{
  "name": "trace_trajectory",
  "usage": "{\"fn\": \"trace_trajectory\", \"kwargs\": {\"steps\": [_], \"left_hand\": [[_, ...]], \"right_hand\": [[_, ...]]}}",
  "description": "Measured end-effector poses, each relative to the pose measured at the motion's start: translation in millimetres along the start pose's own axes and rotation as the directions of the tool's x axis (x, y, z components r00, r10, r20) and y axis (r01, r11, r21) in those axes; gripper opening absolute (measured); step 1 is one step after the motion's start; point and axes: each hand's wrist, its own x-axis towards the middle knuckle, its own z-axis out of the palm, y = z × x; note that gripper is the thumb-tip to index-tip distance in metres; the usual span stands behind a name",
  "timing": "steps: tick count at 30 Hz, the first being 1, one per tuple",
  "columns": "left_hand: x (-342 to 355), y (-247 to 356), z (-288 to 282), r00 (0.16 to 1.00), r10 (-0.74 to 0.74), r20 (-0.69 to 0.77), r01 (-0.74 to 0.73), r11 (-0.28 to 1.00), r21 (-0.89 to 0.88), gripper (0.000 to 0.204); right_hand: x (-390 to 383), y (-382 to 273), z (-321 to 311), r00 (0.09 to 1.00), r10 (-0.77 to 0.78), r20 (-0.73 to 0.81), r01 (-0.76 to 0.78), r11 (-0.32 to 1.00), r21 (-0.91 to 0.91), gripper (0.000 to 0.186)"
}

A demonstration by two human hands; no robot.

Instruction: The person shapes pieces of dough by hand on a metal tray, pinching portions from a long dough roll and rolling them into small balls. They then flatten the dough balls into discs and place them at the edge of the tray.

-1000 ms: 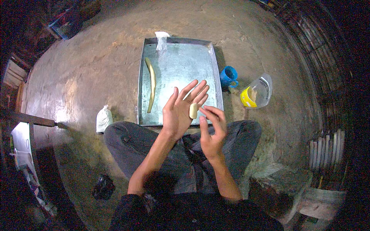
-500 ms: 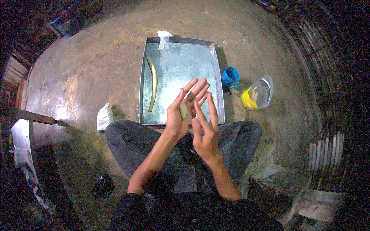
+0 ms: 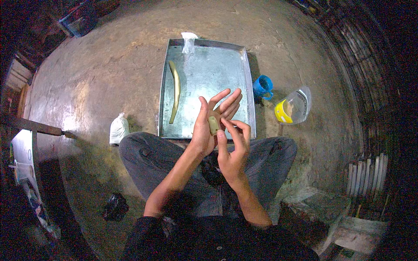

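My left hand [image 3: 203,130] is palm up with its fingers stretched and its thumb apart. A short, pale green piece of what looks like dough [image 3: 213,125] lies in that palm. My right hand [image 3: 234,158] is close beside it, fingers bent and parted. Its thumb tip is at the lower right edge of the piece; whether it touches is unclear. Beyond my hands a shallow metal tray [image 3: 213,65] rests on the floor. Along its left side lies a long, thin, slightly curved pale green-yellow strip [image 3: 176,87].
A small white plastic bag [image 3: 188,43] hangs over the tray's far edge. A blue cup [image 3: 262,87] and a clear-and-yellow bag [image 3: 292,108] stand right of the tray. To the left sits a filled white bag [image 3: 119,129]; nearer is a black plastic bag [image 3: 116,206].
My right fingers have bent more and come in toward the pale piece, which shows more fully in my left palm. The whole view has shifted slightly.
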Motion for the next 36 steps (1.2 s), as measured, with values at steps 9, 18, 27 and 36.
{"fn": "trace_trajectory", "kwargs": {"steps": [9, 18, 27, 36], "left_hand": [[2.4, 1.0, -4.6, 0.999, -0.010, -0.031, 0.010, 1.000, -0.022, 0.084], [1.5, 1.7, -2.7, 0.997, -0.016, -0.069, 0.021, 0.997, 0.080, 0.084], [5.8, -8.4, -13.9, 0.985, 0.081, -0.153, -0.044, 0.972, 0.232, 0.085], [4.9, 5.1, -10.3, 0.999, -0.006, -0.046, 0.000, 0.991, -0.132, 0.087]], "right_hand": [[6.8, -9.4, 0.4, 0.990, 0.129, 0.057, -0.137, 0.975, 0.177, 0.027], [5.8, -2.1, 7.2, 0.943, 0.308, 0.124, -0.330, 0.836, 0.439, 0.028], [6.0, 6.5, 13.2, 0.978, 0.204, 0.038, -0.200, 0.882, 0.428, 0.027], [24.4, -2.1, -2.8, 0.991, -0.065, 0.118, 0.049, 0.990, 0.135, 0.035]]}}
